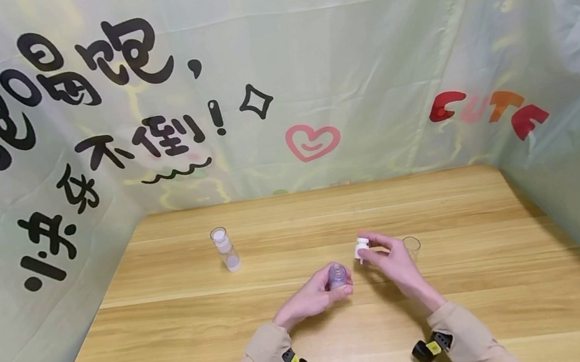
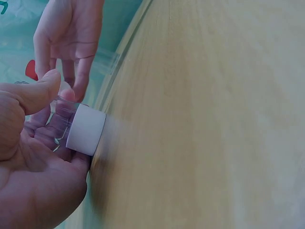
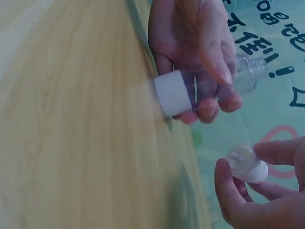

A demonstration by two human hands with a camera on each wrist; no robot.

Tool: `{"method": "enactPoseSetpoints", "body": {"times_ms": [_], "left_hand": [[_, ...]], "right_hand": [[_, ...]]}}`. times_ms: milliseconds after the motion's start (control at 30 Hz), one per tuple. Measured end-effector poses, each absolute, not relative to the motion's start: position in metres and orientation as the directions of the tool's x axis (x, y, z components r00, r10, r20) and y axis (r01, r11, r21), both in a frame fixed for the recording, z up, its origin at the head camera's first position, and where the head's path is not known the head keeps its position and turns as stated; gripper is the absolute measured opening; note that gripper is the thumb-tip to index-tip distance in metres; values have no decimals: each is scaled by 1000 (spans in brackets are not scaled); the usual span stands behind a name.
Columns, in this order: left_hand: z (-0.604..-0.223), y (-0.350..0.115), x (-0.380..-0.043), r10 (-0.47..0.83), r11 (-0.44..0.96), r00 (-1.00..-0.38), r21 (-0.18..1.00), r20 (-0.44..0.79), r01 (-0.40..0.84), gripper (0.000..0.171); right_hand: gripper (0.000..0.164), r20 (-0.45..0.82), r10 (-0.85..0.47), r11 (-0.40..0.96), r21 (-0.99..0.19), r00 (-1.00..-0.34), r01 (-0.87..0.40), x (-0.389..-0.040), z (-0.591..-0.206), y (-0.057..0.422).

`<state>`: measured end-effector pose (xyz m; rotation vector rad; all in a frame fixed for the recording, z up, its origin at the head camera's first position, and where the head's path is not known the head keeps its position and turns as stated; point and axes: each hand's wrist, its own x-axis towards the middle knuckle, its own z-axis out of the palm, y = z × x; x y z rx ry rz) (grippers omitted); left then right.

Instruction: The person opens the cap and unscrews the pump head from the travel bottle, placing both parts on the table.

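The clear bottle [image 1: 337,276] sits in the left hand [image 1: 316,295], which curls fingers and thumb round its body, open threaded neck upward and white base [image 3: 173,93] towards the table [image 1: 181,355]; whether they touch I cannot tell. It looks light, stiff and smooth enough to slip, so the body just above the base seems the surest hold. Near it, the right hand [image 1: 395,259] pinches a small white top [image 1: 362,249], probably light too, best taken by its sides. Beyond, another bottle [image 1: 226,250] stands to the left; a clear cover [image 1: 412,245] is beside the right hand
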<state>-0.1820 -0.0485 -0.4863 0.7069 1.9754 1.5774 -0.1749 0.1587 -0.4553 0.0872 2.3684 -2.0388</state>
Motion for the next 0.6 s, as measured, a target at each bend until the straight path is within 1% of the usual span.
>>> {"method": "enactPoseSetpoints", "body": {"times_ms": [100,233,367,600], "left_hand": [[-486,-48,-182,672,191,-737,978,-72,80,31],[-486,-48,-182,671,193,-738,978,-70,82,30],[-485,-48,-182,673,192,-736,977,-65,89,30],[-485,-48,-182,675,192,-735,978,-68,86,29]], "right_hand": [[48,-58,38,186,-980,-998,64,-177,-457,161],[47,-44,38,301,-952,-998,53,-179,-459,164],[47,-24,38,428,-903,-999,38,-181,-461,166],[47,-3,21,604,-797,-1000,15,-185,-463,168]]}}
